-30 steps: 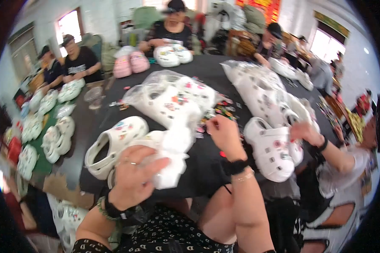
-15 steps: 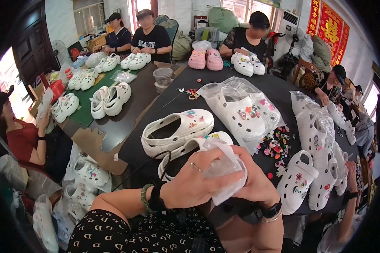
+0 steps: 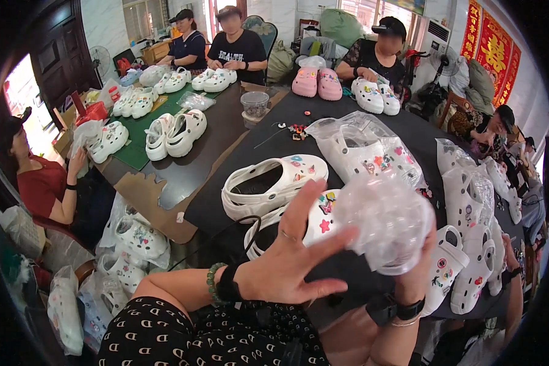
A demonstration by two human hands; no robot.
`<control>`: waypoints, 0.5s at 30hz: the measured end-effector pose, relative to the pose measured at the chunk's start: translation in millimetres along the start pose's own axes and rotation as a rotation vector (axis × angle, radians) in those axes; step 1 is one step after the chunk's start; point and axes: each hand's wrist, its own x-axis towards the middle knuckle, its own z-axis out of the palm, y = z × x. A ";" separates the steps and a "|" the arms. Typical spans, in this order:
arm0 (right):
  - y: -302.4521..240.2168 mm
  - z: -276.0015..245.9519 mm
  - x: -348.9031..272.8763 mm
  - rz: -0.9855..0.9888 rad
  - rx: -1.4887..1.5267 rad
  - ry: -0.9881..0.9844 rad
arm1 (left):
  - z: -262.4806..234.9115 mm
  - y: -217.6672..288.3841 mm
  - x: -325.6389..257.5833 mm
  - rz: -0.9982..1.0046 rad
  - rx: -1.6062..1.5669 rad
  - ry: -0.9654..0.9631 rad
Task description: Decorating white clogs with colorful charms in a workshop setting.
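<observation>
My right hand [image 3: 416,268] is closed around a crumpled, clear plastic bag [image 3: 381,219], bunched up and rounded; its contents, if any, cannot be made out. Beside it my left hand [image 3: 287,268] is open, fingers spread, holding nothing. Just beyond that hand lies a pair of white clogs with colourful charms: one clog [image 3: 308,168] in full sight, the other clog [image 3: 325,226] partly hidden by my left hand and the bag. Behind the bag, a bagged pair of white clogs [image 3: 372,160] lies on the black table [image 3: 256,131].
More charm-covered clogs [image 3: 470,268] lie at the right edge, some bagged. Loose charms [image 3: 297,131] and a lidded clear tub [image 3: 254,105] stand farther back. Bagged clogs [image 3: 141,235] are piled low on my left. Several people work with clogs around the tables.
My hands have parted; the left now spreads open away from the plastic. The right has lifted the bag, which looks fuller, covering the loose charms. The view has shifted slightly.
</observation>
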 end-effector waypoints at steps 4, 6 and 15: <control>-19.8 11.4 -8.6 0.168 0.038 0.082 | -2.5 -5.3 -1.8 -0.250 -0.407 -0.124; -14.7 29.1 -9.9 -0.137 -0.279 -0.099 | 3.1 -5.9 -5.8 -0.387 -0.681 -0.206; 9.6 65.6 -20.2 -0.029 -0.282 -0.550 | -18.8 -15.6 -30.6 -0.506 -0.316 -0.134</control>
